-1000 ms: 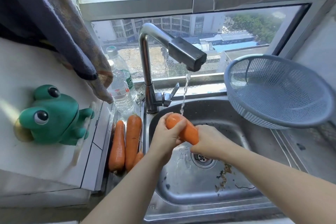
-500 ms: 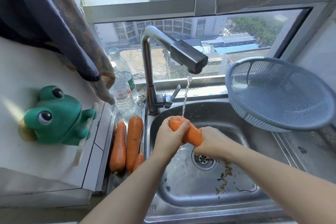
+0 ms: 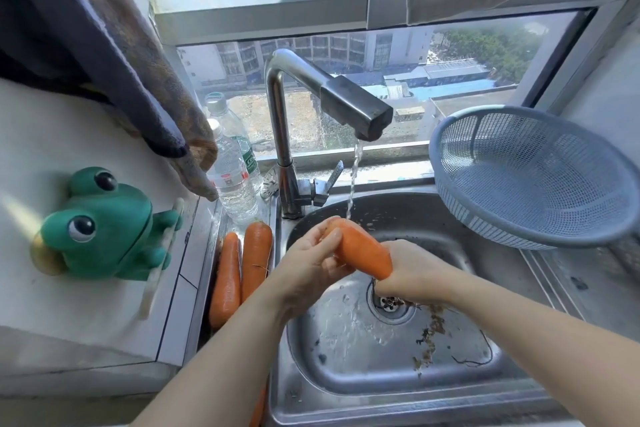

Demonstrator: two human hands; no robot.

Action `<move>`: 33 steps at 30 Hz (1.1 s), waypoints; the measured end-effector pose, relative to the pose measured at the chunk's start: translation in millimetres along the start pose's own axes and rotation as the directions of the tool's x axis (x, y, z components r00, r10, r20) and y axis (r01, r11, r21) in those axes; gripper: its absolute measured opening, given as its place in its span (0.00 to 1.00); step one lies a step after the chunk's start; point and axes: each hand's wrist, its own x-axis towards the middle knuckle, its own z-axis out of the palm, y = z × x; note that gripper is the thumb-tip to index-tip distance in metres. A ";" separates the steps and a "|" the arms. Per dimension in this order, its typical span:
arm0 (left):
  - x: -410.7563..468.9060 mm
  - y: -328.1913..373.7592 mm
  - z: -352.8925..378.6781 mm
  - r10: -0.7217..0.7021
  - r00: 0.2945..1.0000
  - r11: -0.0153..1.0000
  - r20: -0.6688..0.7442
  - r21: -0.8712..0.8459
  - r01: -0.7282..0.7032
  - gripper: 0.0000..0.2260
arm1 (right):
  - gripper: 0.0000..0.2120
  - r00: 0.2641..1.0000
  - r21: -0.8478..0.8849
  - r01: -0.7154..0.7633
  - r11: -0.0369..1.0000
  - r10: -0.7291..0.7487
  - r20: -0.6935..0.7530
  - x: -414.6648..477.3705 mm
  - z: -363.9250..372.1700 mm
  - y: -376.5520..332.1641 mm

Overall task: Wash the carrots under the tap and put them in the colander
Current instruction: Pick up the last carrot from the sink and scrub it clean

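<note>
Both hands are gripping one carrot (image 3: 360, 248) under the tap (image 3: 353, 107) — the left hand (image 3: 308, 263) wrapping its thick end, the right hand (image 3: 412, 270) closed on the tip — barely shifting since a second ago, so rinsing is continuing while the colander (image 3: 533, 180) is sitting empty.

Fat orange carrot (image 3: 363, 250) tilted under thin stream from steel tap (image 3: 353, 107), over sink. Other orange carrots (image 3: 242, 270) lying left of basin. Blue plastic mesh colander (image 3: 533, 177) tilted at right, nothing inside.
</note>
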 end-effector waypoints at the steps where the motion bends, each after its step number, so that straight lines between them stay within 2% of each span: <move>1: 2.8 -1.2 4.0 0.005 0.999 0.999 -0.048 0.054 -0.002 0.24 | 0.08 1.000 -0.066 -0.008 0.998 0.007 -0.013 -0.3 0.8 -2.1; 5: 14.8 -7.0 19.5 0.041 0.956 0.968 -0.291 0.250 0.034 0.13 | 0.07 0.997 -0.253 -0.055 0.966 0.040 -0.064 -2.1 0.9 -8.5; 6: 16.0 -7.4 18.9 0.031 0.957 0.968 -0.288 0.249 0.044 0.13 | 0.07 0.997 -0.262 -0.056 0.963 0.041 -0.063 -2.5 -0.3 -7.7; 10: 7.1 -0.7 3.6 -0.058 0.998 0.995 -0.018 0.082 0.060 0.19 | 0.08 0.998 -0.120 -0.052 0.991 0.056 0.032 -3.9 -9.6 0.8; 12: 4.2 1.4 0.2 -0.047 0.998 0.998 0.039 0.046 0.045 0.19 | 0.09 0.997 -0.104 -0.042 0.994 0.048 0.057 -5.4 -10.8 -1.4; 16: 6.1 -2.7 15.7 0.039 0.989 0.939 -0.145 0.344 0.014 0.11 | 0.08 0.998 -0.187 -0.055 0.981 0.055 -0.002 -4.5 -3.9 -8.4; 18: 7.7 -3.3 13.9 0.011 0.990 0.950 -0.144 0.311 0.035 0.13 | 0.08 0.998 -0.190 -0.063 0.980 0.063 -0.009 -4.6 -5.6 -5.1; 20: 3.8 0.2 8.8 -0.046 0.999 0.983 -0.018 0.175 0.049 0.17 | 0.07 0.997 -0.135 -0.064 0.989 0.068 0.028 -5.8 -9.5 -2.3; 22: 0.1 4.7 6.4 -0.052 0.998 0.994 0.029 0.098 0.049 0.18 | 0.07 0.997 -0.120 -0.061 0.991 0.066 0.037 -5.8 -10.1 -3.1; 26: 4.8 2.7 15.2 -0.004 0.992 0.939 -0.127 0.341 0.047 0.15 | 0.07 0.997 -0.199 -0.076 0.977 0.070 -0.035 -3.3 -5.4 -9.8; 28: 3.3 4.3 17.1 -0.029 0.988 0.939 -0.150 0.335 0.078 0.14 | 0.07 0.997 -0.195 -0.081 0.977 0.075 -0.033 -3.2 -5.7 -8.3; 31: -4.2 10.4 12.3 -0.074 0.994 0.966 -0.082 0.243 0.092 0.14 | 0.07 0.997 -0.141 -0.079 0.987 0.079 -0.009 -3.7 -7.8 -5.7; 33: -7.3 11.7 13.2 -0.066 0.996 0.964 -0.059 0.252 0.079 0.15 | 0.08 0.997 -0.131 -0.077 0.988 0.076 -0.008 -3.8 -7.0 -7.3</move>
